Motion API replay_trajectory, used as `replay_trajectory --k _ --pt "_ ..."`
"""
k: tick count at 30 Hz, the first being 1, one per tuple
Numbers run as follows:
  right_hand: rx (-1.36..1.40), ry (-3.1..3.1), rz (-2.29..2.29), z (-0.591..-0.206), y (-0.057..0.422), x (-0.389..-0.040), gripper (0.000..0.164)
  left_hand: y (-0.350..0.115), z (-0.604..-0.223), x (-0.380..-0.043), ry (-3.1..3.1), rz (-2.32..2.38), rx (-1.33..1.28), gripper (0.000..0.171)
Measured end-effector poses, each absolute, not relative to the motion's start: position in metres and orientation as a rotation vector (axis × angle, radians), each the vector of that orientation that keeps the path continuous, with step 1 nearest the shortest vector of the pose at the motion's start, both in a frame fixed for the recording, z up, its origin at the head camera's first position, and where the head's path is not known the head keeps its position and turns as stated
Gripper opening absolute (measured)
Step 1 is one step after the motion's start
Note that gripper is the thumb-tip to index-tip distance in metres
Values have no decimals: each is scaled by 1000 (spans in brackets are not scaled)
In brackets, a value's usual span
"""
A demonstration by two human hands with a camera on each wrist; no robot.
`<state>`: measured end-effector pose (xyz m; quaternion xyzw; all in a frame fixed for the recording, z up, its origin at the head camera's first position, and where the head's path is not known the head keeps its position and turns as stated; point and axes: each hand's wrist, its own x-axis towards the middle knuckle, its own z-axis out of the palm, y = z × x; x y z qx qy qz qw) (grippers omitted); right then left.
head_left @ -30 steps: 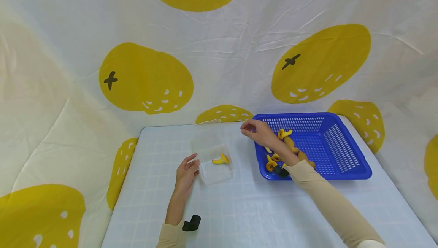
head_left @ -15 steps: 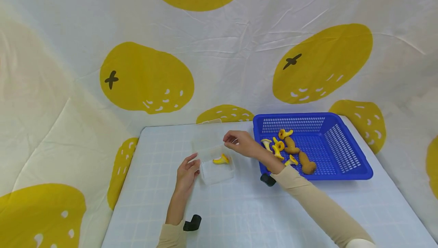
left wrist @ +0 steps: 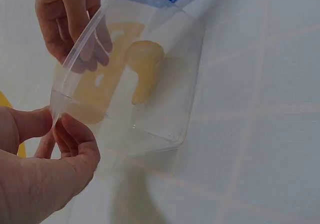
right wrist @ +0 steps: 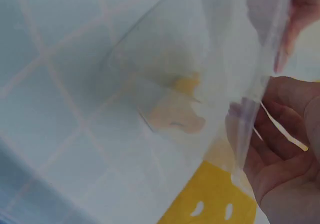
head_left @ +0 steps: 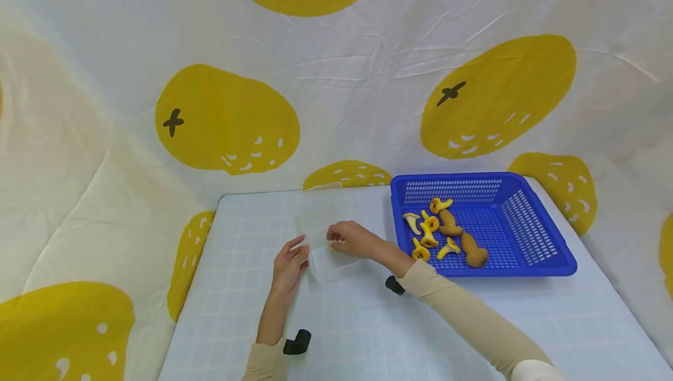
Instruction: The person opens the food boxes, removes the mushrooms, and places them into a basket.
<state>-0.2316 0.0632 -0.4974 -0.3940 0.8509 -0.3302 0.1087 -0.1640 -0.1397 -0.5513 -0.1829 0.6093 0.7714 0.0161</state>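
A clear plastic container (head_left: 326, 270) stands on the table, its translucent lid (head_left: 318, 211) folded back behind it. My left hand (head_left: 288, 267) pinches the container's rim between thumb and fingers, best seen in the left wrist view. Inside lies one yellow chanterelle mushroom (left wrist: 145, 64). Over the container reaches my right hand (head_left: 357, 239), fingers bent loosely downward, with nothing visible between them. Through the clear wall in the left wrist view, the right fingertips (left wrist: 100, 57) show close to the mushroom, apart from it. The right wrist view shows the mushroom blurred through plastic.
At the right, a blue plastic basket (head_left: 526, 271) holds several yellow chanterelle mushrooms (head_left: 428, 235) and two brown, lumpy potato-like pieces (head_left: 475, 252). A pale checked cloth (head_left: 236, 241) covers the table. A fruit-print curtain (head_left: 347, 100) hangs right behind it.
My right hand has moved left and down from the basket's left edge to over the container, uncovering the mushrooms in the basket. The left hand keeps its place at the rim.
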Motion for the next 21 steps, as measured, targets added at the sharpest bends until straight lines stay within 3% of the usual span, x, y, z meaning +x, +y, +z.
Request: replay_trajectory --k 6,12,15,21 --pt "-1136 2600 -661 -508 52 -224 22 -139 -552 -165 1918 2390 -567 44" --pt "-1365 2772 -453 -533 48 -229 10 -138 -551 -165 1911 2394 -565 44" --pt "-1441 2858 -364 -541 46 -229 11 -138 -550 -164 1901 2397 -559 44" --pt "-1416 2904 -271 -525 40 -217 10 -139 -551 -164 1886 2409 -553 42"
